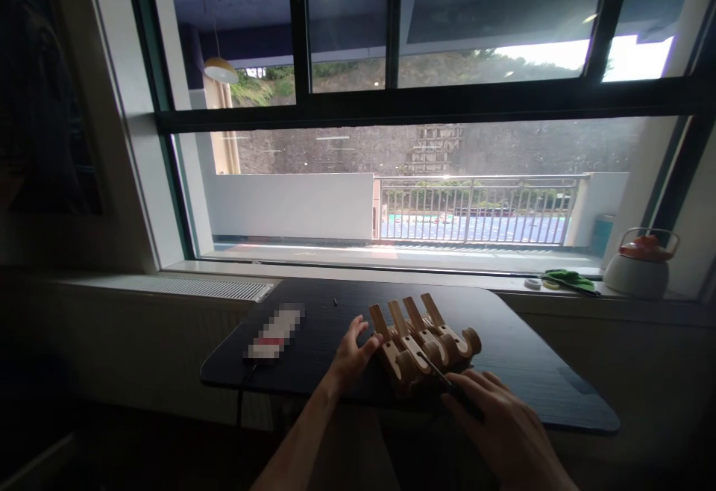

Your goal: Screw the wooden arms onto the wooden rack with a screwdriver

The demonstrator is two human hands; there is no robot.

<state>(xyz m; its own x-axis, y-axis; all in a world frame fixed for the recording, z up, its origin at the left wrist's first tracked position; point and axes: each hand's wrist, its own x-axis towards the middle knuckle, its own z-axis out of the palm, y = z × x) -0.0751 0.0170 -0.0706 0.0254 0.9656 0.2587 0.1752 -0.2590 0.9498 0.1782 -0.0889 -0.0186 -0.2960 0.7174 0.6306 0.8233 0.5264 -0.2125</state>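
- Right hand (495,405), nearest the camera, is closed around the handle of a screwdriver-like tool (433,368); its thin shaft points far and left.
- Just beyond it, on the dark table (537,364), sits the wooden piece (415,349), near the table's near edge and right of its middle. It carries four upright slats (379,321) in a row, with rounded, curled parts toward the near side.
- From the right hand, the wooden piece lies far and to the left. Its long axis runs from near left to far right, while each slat leans up and to the left.
- The shaft crosses toward the second strip from the left, and its tip meets or almost meets the wood there; I cannot tell whether it is seated in anything.
- Left hand (353,353) is the nearer to the wood itself: fingers apart, thumb at the left end of the piece, not wrapped around it. How firmly it presses cannot be told.
- Farther left on the table lie a pixelated pale object (283,327) and, beyond the left hand, a small dark bit (335,301).
- On the window sill (447,277), far right, are a green cloth (570,280) and a pale pot (638,274) with an orange top.
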